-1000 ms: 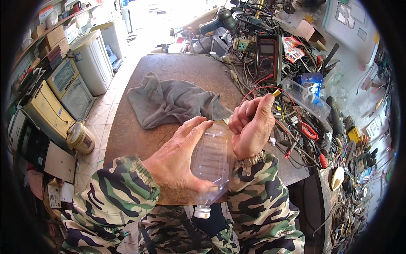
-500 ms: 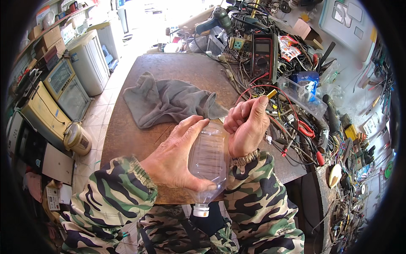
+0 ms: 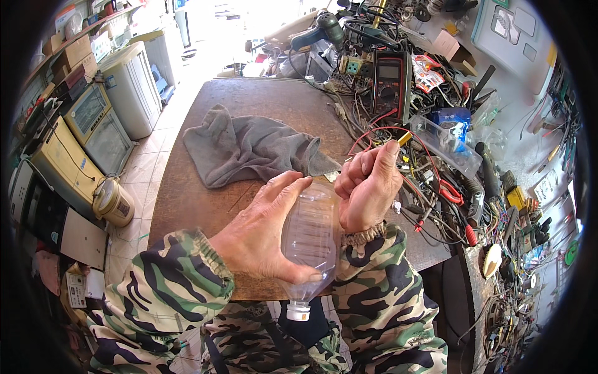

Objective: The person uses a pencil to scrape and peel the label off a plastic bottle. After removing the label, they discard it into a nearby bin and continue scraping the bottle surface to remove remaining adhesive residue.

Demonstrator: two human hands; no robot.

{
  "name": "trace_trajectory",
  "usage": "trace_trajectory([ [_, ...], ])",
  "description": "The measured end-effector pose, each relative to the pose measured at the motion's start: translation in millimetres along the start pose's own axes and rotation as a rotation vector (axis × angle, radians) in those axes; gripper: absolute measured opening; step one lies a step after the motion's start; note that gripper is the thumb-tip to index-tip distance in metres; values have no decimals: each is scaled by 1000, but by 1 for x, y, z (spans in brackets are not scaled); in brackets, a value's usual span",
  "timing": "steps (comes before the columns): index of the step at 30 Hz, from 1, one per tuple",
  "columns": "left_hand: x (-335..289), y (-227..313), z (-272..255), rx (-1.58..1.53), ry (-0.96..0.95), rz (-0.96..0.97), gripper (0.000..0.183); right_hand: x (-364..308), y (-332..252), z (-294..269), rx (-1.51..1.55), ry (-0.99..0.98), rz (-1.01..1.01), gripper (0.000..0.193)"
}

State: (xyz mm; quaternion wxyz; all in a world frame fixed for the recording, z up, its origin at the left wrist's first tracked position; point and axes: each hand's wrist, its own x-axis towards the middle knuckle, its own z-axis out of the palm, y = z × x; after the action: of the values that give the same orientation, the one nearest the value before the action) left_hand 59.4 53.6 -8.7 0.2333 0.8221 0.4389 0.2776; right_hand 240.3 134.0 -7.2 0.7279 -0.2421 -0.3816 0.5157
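Observation:
A clear plastic bottle [image 3: 309, 230] lies on its side by the near edge of the brown table [image 3: 171, 215], its white cap [image 3: 298, 311] pointing toward me. My left hand [image 3: 265, 234] grips it from the left, fingers at the far end and thumb near the neck. To the right of the bottle my right hand [image 3: 370, 187] is closed in a fist, thumb up. From beside its thumb tip sticks a slim yellow piece [image 3: 405, 138]; the rest of it is hidden in the fist. A crumpled grey cloth [image 3: 255, 149] lies just beyond both hands.
Cables and tools crowd the right side, with a multimeter [image 3: 390, 84], red-handled pliers [image 3: 451, 192] and a clear plastic tray [image 3: 445, 143] among them. A heat gun [image 3: 324, 30] lies at the back. Left of the table stand a lidded bucket [image 3: 114, 202] and several appliances.
My right hand has shifted slightly right with the yellow piece. The bottle and my left hand have shifted slightly to the right as well, the grip unchanged.

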Motion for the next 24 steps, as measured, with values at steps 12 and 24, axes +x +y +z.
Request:
trace_trajectory([
  [12, 3, 7, 0, -53, -27, -20, 138, -3, -7, -1, -14, 59, 50, 59],
  [24, -10, 10, -7, 86, -52, 77, 145, -4, -4, -3, 120, -114, 80, 59],
])
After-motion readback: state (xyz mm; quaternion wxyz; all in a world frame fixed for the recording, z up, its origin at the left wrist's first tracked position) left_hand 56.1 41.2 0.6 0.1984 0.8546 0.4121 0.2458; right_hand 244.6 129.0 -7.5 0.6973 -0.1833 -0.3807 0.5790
